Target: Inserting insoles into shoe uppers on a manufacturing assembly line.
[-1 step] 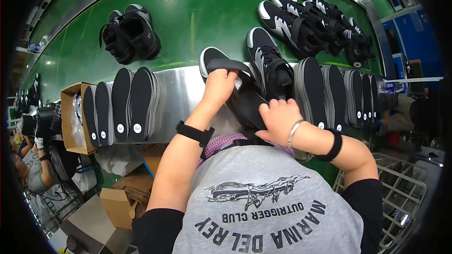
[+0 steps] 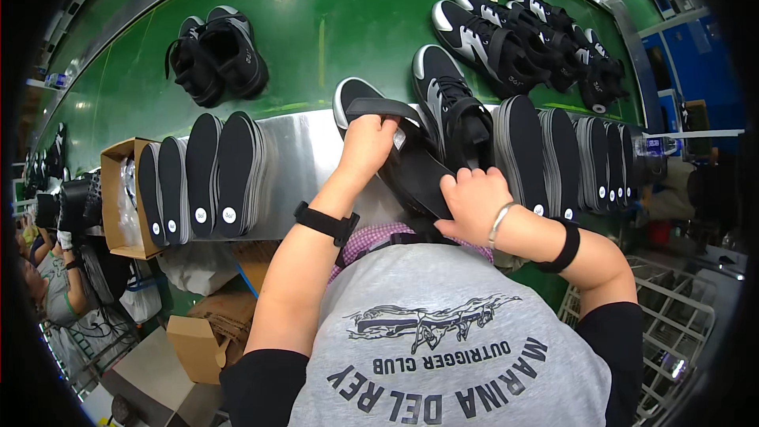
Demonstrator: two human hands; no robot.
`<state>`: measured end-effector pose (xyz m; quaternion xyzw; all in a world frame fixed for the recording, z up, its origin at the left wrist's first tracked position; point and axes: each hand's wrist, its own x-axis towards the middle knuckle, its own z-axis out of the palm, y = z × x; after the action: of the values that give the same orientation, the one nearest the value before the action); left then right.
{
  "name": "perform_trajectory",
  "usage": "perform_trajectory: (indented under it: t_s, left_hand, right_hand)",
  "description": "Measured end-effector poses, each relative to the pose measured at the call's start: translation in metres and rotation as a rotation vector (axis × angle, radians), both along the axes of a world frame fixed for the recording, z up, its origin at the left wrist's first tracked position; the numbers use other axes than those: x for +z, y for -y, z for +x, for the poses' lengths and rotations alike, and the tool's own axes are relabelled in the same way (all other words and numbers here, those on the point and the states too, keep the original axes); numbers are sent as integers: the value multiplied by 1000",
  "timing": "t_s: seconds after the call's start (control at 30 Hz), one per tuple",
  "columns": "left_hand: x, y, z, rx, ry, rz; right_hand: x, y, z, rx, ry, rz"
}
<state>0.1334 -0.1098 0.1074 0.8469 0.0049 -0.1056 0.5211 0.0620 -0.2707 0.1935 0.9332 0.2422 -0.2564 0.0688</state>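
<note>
A black shoe with a silver toe [image 2: 353,98] lies tilted at the near edge of the bench, its toe pointing away from me. Closed around its strap and upper at the opening is my left hand [image 2: 368,146]. My right hand [image 2: 477,204] pinches the near end of a black insole [image 2: 424,179] at the heel side; the insole's front part is hidden inside the shoe. Just right of it stands a matching shoe [image 2: 444,83], laced and strapped, touching nothing in my hands.
Stacks of black insoles [image 2: 241,170] stand along the metal edge [image 2: 304,162] on my left, more insoles [image 2: 522,154] on my right. Finished-looking pairs of shoes [image 2: 229,55] and several others [image 2: 494,43] sit on the green bench [image 2: 356,24]. An open carton [image 2: 118,205] is at far left.
My right hand has shifted very slightly to the right and toward me with the insole's end. The left hand and the shoe stay practically in place.
</note>
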Motion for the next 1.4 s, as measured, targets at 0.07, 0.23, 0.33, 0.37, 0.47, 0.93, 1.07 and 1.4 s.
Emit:
perform_trajectory:
  t_s: [0.07, 0.23, 0.33, 0.37, 0.47, 0.93, 1.07, 1.4]
  left_hand:
    - [3, 1, 0, -6, -5, 11]
    - [-4, 1, -1, -26, 19, -11]
    - [-6, 3, -1, -31, -1, 31]
    - [-1, 6, -3, -18, 8, -16]
    - [-2, 7, -1, -6, -7, -30]
    - [-13, 0, -5, 12, 18, -56]
    - [-1, 5, -4, -16, -68, 11]
    - [-2, -2, -13, -43, -62, -164]
  right_hand:
    - [-5, 4, 1, -8, 0, 61]
    - [-41, -10, 5, 75, 161, 243]
    - [-73, -34, 30, -57, -168, 85]
    - [-91, -37, 41, -85, -356, -10]
    - [-105, -38, 54, 85, -511, -146]
    - [-50, -34, 39, 183, -513, -129]
    - [-32, -19, 29, 101, -671, -109]
    - [-90, -10, 35, -989, -645, 1179]
